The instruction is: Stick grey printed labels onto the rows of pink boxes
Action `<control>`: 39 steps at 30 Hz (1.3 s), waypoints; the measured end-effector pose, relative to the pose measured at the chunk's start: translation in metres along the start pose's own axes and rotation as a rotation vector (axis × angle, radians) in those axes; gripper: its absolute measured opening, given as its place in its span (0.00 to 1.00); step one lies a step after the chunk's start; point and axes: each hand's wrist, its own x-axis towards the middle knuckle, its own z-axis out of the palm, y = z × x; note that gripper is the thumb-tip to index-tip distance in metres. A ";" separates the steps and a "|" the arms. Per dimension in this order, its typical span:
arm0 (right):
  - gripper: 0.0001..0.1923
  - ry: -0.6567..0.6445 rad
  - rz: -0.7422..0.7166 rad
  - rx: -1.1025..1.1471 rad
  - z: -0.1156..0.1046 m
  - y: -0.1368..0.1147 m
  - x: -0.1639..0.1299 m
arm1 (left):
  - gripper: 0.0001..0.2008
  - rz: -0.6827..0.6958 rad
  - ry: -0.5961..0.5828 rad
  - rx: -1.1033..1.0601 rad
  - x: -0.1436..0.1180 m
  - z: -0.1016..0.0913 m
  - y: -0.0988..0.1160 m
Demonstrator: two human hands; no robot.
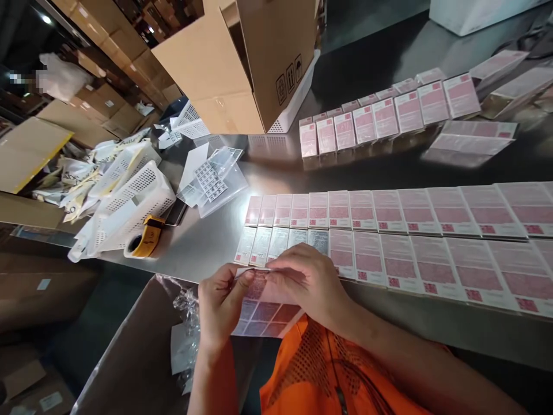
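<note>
Meanwhile both hands' fingers pinch a label sheet (263,308) beside pink packet rows (432,236), tape roll (142,242) left.

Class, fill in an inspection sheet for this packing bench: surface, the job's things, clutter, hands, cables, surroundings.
Surface: shiny metal table, glare near the middle.
Job's things: label sheet held at the table edge; two flat rows of pink boxes, a few at the left of the near row with white labels; a further row of boxes behind.
Clutter: white baskets, tape roll, clear bags.
Hands: left hand and right hand both pinch the sheet.
Cables: nothing seen.
Surroundings: open carton, stacked cartons at the left.
</note>
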 end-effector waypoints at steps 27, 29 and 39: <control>0.01 -0.385 -0.374 0.054 -0.054 -0.019 -0.044 | 0.08 -0.409 0.085 -0.260 0.056 0.027 -0.021; 0.04 -0.215 -0.106 0.127 -0.078 -0.016 -0.036 | 0.08 -0.417 -0.027 -0.260 0.058 0.033 -0.007; 0.17 -0.035 0.680 0.266 -0.133 0.034 -0.013 | 0.27 -0.259 -0.802 -0.164 0.040 0.102 0.039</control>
